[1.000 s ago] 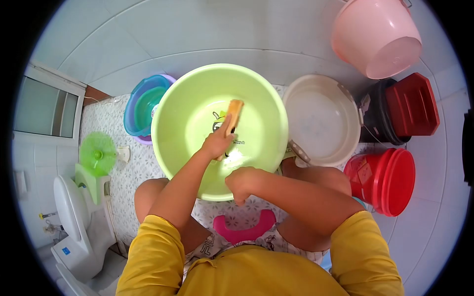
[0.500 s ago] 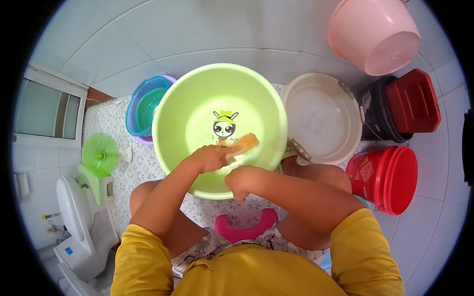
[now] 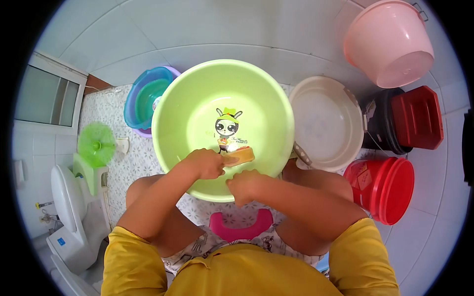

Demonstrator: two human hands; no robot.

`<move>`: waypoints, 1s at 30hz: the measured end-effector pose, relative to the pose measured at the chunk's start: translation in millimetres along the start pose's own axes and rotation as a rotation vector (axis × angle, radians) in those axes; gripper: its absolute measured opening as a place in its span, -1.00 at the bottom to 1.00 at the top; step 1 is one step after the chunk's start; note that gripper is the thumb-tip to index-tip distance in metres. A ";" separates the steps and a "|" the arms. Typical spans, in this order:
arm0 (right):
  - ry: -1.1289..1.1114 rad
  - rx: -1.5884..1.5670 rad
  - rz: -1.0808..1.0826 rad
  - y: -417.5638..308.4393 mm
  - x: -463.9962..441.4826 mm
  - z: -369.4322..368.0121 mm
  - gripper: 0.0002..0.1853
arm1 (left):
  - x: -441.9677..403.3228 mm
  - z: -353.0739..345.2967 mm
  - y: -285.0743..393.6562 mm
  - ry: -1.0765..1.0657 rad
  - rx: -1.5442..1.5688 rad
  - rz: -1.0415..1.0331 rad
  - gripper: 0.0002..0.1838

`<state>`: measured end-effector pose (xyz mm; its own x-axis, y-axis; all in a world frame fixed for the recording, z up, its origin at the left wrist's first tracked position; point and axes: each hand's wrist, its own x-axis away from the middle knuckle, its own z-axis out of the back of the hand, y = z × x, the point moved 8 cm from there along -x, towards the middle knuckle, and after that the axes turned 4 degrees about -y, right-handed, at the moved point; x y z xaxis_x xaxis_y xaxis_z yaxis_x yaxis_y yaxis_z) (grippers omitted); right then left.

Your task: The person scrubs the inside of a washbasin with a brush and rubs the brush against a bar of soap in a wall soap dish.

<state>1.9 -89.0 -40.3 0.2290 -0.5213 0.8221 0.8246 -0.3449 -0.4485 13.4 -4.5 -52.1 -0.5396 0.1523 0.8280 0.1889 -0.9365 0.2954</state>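
Note:
A large light-green basin [image 3: 266, 89] stands before me, with a cartoon rabbit [image 3: 227, 129] printed on its floor. My left hand [image 3: 205, 164] is closed round the handle of an orange-yellow scrub brush [image 3: 242, 156]. The brush head is low in the basin, just below the rabbit print, and its bristles are mostly out of sight. My right hand [image 3: 243, 185] grips the basin's near rim, the fingers partly hidden behind the wrist.
To the right stand a beige tub [image 3: 326, 123], a red lidded bucket [image 3: 380, 187] and a dark bucket [image 3: 382, 121], with a pink bucket [image 3: 390, 47] above. Blue basins [image 3: 140, 101] sit left, near a green fan-like object [image 3: 97, 144] and toilet [image 3: 71, 202]. A pink stool [image 3: 242, 228] shows between my knees.
My left hand has drawn the brush down and slightly left across the basin floor, and the brush has turned more level. My right hand stays at the rim. The view has shifted slightly.

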 end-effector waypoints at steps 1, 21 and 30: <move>-0.003 -0.002 -0.002 0.8 0.0 1.1 -0.41 | -2.7 2.5 -2.8 0.057 -0.004 0.014 -0.44; -0.091 -0.020 -0.026 -0.4 -0.3 6.7 -0.42 | 1.7 53.2 -19.1 0.513 0.195 0.269 -0.46; -0.077 -0.034 -0.011 0.3 1.8 7.6 -0.43 | -1.5 29.4 15.8 0.193 0.116 -0.045 -0.47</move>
<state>6.5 -84.0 -36.2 0.2602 -0.4562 0.8510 0.8095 -0.3773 -0.4498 41.3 -10.3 -34.7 -0.6947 0.1197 0.7093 0.2479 -0.8858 0.3922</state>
